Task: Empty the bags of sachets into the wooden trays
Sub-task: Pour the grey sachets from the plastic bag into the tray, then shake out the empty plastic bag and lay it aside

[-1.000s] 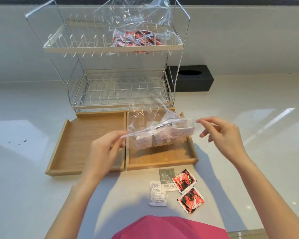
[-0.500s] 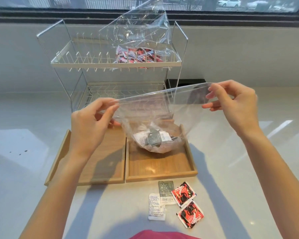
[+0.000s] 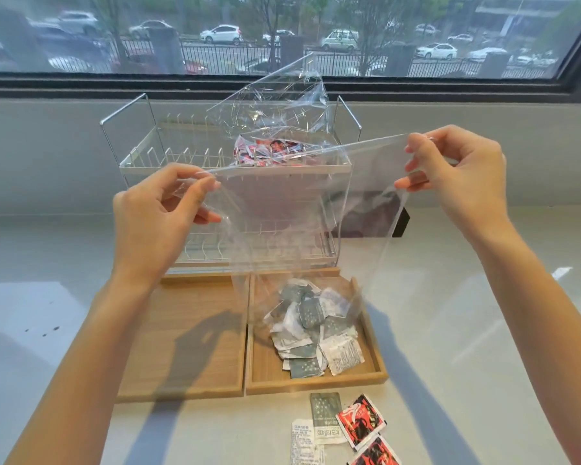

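My left hand (image 3: 158, 213) and my right hand (image 3: 457, 172) each pinch an upper corner of a clear plastic bag (image 3: 292, 209), held up and stretched above the trays. Its lower end hangs over the right wooden tray (image 3: 376, 364), where a pile of grey and white sachets (image 3: 311, 327) lies, partly still inside the bag's bottom. The left wooden tray (image 3: 188, 347) holds nothing. A second clear bag with red sachets (image 3: 272, 152) sits on the top shelf of the wire rack (image 3: 168, 162).
Loose sachets lie on the white counter in front of the trays: two grey-white ones (image 3: 316, 427) and two red ones (image 3: 363, 424). A black box (image 3: 401, 219) stands behind the rack at right. A window runs along the back wall.
Both hands have lifted the bag higher and the sachets have slid out of it into a pile in the right tray.
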Demonstrator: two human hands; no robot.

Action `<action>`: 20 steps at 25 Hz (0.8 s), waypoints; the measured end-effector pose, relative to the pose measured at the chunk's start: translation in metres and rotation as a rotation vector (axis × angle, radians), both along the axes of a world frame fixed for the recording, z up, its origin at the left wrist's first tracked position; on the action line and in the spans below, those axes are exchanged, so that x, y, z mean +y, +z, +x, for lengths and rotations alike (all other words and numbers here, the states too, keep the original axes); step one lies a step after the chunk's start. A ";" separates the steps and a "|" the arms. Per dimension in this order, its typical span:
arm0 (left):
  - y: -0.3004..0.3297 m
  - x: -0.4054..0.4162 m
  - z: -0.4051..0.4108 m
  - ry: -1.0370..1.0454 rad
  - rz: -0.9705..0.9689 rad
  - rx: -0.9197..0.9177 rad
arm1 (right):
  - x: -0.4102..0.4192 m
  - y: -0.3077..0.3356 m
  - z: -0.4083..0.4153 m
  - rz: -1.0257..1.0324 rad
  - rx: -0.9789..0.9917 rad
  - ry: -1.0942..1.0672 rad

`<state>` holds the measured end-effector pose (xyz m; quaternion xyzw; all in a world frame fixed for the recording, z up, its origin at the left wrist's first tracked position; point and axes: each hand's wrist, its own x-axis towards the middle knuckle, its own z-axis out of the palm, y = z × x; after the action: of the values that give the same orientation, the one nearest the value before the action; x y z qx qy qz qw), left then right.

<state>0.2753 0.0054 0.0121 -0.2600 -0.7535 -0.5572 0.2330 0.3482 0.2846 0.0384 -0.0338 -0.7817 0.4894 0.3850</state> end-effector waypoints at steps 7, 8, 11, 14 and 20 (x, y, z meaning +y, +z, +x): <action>0.029 -0.017 -0.018 -0.082 -0.078 0.176 | 0.005 0.027 -0.009 0.006 0.095 0.055; 0.027 -0.021 -0.019 -0.082 -0.132 0.220 | 0.006 0.024 -0.010 0.013 0.097 0.065; 0.016 -0.030 -0.017 -0.084 -0.234 0.312 | 0.006 0.009 -0.009 0.019 0.108 0.101; -0.007 -0.034 -0.011 -0.103 -0.284 0.343 | 0.010 -0.021 -0.003 0.061 0.088 0.087; -0.111 -0.048 0.018 -0.137 -0.620 0.113 | 0.016 -0.143 0.028 0.236 -0.292 0.048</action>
<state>0.2936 -0.0422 -0.0992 -0.3992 -0.8539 -0.3003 0.1460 0.3760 0.3001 -0.1044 -0.0402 -0.8819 0.3931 0.2569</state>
